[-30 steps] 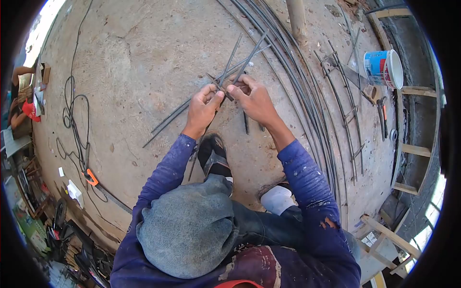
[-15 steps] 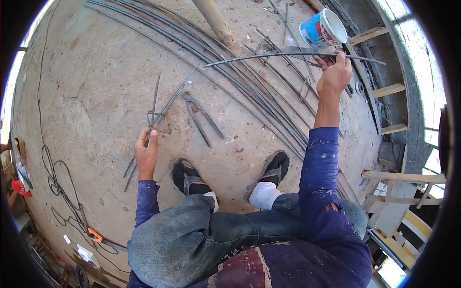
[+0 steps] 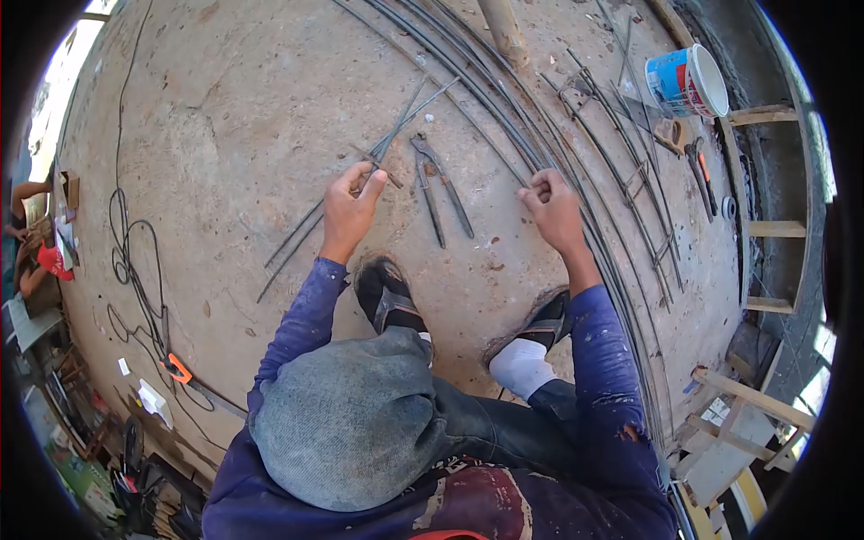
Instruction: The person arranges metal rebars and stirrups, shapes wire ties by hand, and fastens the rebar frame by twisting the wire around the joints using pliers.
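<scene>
My left hand (image 3: 353, 205) is closed around thin steel rods (image 3: 292, 243) that cross at a small bent piece of rod by my fingertips. The rods stick out beyond both sides of the hand. My right hand (image 3: 553, 214) is in a pinch, above the edge of the long steel rods (image 3: 486, 76) on the floor; whatever its fingertips hold, if anything, is hidden. Between my hands, a pair of end-cutting nippers (image 3: 430, 202) lies on the concrete, its handles spread toward my feet.
A rebar frame (image 3: 635, 184) lies at right, near a paint bucket (image 3: 670, 83), a wooden-handled saw (image 3: 670, 137) and an orange-handled tool (image 3: 700, 175). A post (image 3: 504, 36) stands ahead. At left are a black cable (image 3: 121, 243), an orange-handled saw (image 3: 177, 367) and another person (image 3: 34, 261).
My right hand has come down and inward, and the long rod it held is no longer in it. My left hand has risen with its rods. The view has shifted.
</scene>
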Demonstrator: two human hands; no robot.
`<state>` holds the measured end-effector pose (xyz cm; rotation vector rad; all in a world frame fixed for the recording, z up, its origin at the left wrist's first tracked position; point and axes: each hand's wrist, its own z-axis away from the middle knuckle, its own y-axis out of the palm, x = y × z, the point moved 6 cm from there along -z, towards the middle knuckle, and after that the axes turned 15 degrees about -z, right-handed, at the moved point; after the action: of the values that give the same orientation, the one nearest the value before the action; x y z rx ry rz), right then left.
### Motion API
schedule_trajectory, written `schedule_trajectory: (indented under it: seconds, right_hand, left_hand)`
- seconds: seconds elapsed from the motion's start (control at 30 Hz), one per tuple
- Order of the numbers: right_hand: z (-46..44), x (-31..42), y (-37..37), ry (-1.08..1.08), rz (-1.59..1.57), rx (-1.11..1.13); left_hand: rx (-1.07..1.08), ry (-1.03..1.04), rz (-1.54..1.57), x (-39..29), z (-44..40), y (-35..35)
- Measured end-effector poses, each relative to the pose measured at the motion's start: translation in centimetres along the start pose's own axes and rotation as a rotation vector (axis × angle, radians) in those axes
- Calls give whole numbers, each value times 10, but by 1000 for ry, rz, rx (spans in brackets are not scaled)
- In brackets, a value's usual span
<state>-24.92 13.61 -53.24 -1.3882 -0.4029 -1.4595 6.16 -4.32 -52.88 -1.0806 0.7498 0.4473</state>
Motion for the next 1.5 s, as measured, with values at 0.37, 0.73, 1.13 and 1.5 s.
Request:
schedule_trajectory:
  seconds: [0.37,0.73,1.13,1.5]
  right_hand:
    - [23,38,135,-110,477,241]
    - [78,48,38,854,-633,508]
    - [89,113,86,1063,-1269,543]
    - [87,127,99,1164,-1401,392]
  left_hand:
    - [339,-267,627,3,18,40]
    - [649,-417,858,8,21,84]
    - [680,-352,865,3,22,93]
    - [608,-344,838,-3,25,91]
